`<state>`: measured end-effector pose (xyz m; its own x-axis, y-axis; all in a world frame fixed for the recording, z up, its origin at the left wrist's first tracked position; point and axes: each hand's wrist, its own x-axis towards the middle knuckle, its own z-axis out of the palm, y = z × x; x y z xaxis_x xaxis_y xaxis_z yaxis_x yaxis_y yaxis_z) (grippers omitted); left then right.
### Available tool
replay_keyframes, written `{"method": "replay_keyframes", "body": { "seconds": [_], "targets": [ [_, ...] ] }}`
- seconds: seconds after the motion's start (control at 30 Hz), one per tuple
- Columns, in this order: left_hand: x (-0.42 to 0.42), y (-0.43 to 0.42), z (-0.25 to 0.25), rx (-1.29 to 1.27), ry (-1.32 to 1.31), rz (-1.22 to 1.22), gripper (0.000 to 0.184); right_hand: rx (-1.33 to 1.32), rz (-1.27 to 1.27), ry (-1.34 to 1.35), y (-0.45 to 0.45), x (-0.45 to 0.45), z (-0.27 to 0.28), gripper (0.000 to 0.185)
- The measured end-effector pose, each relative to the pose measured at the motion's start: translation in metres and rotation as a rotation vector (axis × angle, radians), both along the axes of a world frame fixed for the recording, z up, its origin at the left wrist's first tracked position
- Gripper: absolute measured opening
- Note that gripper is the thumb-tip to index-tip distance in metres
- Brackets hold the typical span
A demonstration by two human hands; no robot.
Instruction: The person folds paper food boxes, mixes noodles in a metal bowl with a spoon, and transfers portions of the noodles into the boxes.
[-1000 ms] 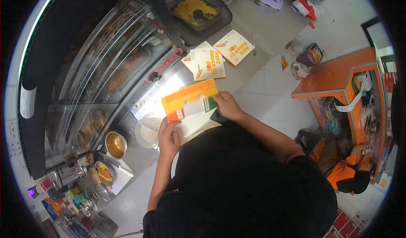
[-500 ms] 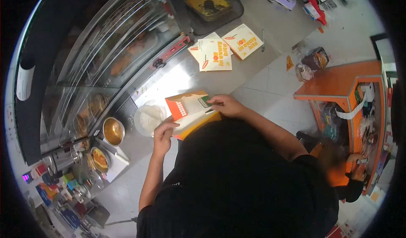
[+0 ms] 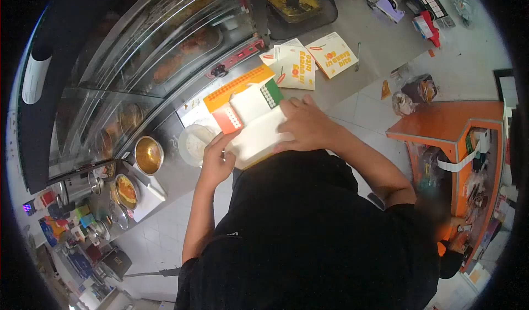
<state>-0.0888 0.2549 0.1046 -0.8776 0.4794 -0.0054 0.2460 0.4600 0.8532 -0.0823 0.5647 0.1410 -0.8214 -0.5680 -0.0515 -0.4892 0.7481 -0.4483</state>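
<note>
A partly folded cardboard food box [image 3: 253,136], white inside, is held between my two hands at the counter's edge, close to my body. Its far flap is yellow-orange, with a red panel at the left corner and a green one at the right. My left hand [image 3: 216,161] grips the left edge by the red panel. The right side is in my right hand [image 3: 303,125], its fingers curled over the edge. Beyond the box lie several flat cream boxes [image 3: 297,70] printed with orange and yellow lettering.
A white tub [image 3: 194,144] stands left of the box, near a steel bowl [image 3: 149,155] and a bowl of food [image 3: 127,191]. A glass display case [image 3: 165,84] runs along the left. A black tray [image 3: 325,20] holds a yellow dish. Another person's hand [image 3: 457,222] shows at the orange shelf [image 3: 446,117].
The box has opened wider and moved farther onto the counter. Its orange far flap now stands out. My right hand has shifted from the green panel to the right side.
</note>
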Motion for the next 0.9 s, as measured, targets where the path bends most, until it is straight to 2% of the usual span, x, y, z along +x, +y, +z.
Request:
{"method": "replay_keyframes", "body": {
  "seconds": [0.03,0.13,0.2,0.37,0.43,0.47,0.53,0.57,0.6,0.63,0.7,0.73,0.8,0.83,0.9],
  "targets": [
    [-0.002,-0.005,0.003,-0.031,-0.034,-0.014,0.059,0.034,0.007,0.01,0.009,-0.002,-0.001,0.053],
    [0.003,-0.022,-0.006,0.12,-0.206,0.024,0.049,-0.191,0.006,-0.036,0.045,-0.001,-0.007,0.048],
    [0.009,-0.028,-0.016,0.209,-0.261,0.015,0.042,-0.371,0.012,-0.125,0.054,0.008,-0.039,0.043],
    [0.034,-0.054,-0.079,0.364,-0.446,0.138,0.014,-0.565,-0.082,-0.39,0.052,0.008,-0.094,0.032],
    [0.05,-0.045,-0.079,0.577,-0.435,0.177,0.018,-0.63,-0.157,-0.41,0.048,0.016,-0.11,0.031],
    [0.06,-0.032,-0.07,0.59,-0.272,0.202,0.026,-0.714,-0.226,-0.522,0.046,0.021,-0.12,0.03],
    [0.078,-0.03,-0.074,0.52,-0.376,0.343,0.021,-0.875,-0.366,-0.746,0.04,0.032,-0.137,0.029],
    [0.085,-0.029,-0.078,0.487,-0.428,0.417,0.018,-0.872,-0.402,-0.768,0.039,0.035,-0.144,0.029],
    [0.084,-0.025,-0.074,0.63,-0.508,0.416,0.011,-0.868,-0.436,-0.791,0.036,0.036,-0.145,0.029],
    [0.083,-0.025,-0.072,0.597,-0.542,0.417,0.01,-0.865,-0.47,-0.812,0.034,0.035,-0.146,0.029],
    [0.079,-0.031,-0.068,0.528,-0.608,0.42,0.009,-0.677,-0.489,-0.684,0.033,0.025,-0.134,0.027],
    [0.069,-0.031,-0.067,0.432,-0.447,0.355,0.01,-0.583,-0.497,-0.619,0.032,0.017,-0.123,0.026],
    [0.033,-0.024,-0.071,0.24,-0.134,0.228,0.013,-0.567,-0.52,-0.467,0.03,-0.011,-0.11,0.028],
    [0.013,-0.017,-0.074,0.219,-0.103,0.235,0.015,-0.559,-0.529,-0.393,0.033,-0.029,-0.11,0.029],
    [-0.029,-0.006,-0.08,0.117,-0.015,0.244,0.016,-0.894,-0.511,-0.141,0.042,-0.066,-0.163,0.041]
  ]
}}
